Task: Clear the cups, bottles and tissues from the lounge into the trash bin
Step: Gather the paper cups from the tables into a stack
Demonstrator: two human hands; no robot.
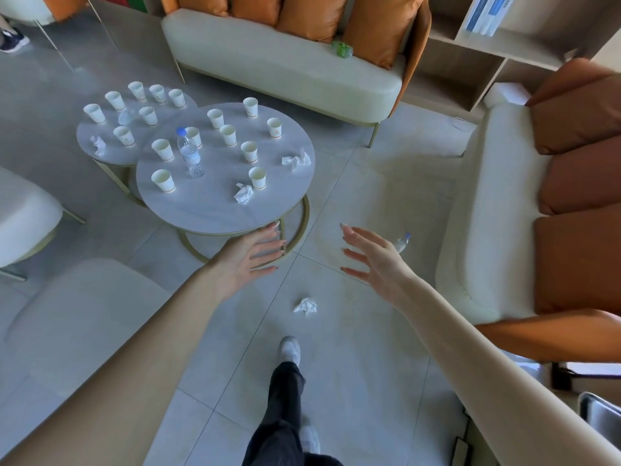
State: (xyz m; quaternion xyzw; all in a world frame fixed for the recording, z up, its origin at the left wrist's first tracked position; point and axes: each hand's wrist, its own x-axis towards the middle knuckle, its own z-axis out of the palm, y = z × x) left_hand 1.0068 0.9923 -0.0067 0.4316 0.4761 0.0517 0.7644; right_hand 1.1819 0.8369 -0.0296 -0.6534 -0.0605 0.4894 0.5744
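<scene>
Above grey floor tiles (353,381), both hands outstretched, empty, fingers spread.

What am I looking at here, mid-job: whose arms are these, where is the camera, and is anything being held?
There is no machine: one wide camera on a person's head looks down at their own bare arms. The left hand and right hand are both open and hold nothing. On the larger round grey table are white paper cups, an upright clear plastic bottle with a blue cap and crumpled white tissues. Another crumpled tissue and a lying clear bottle are on the tiled floor; a green bottle lies on the cream sofa.
</scene>
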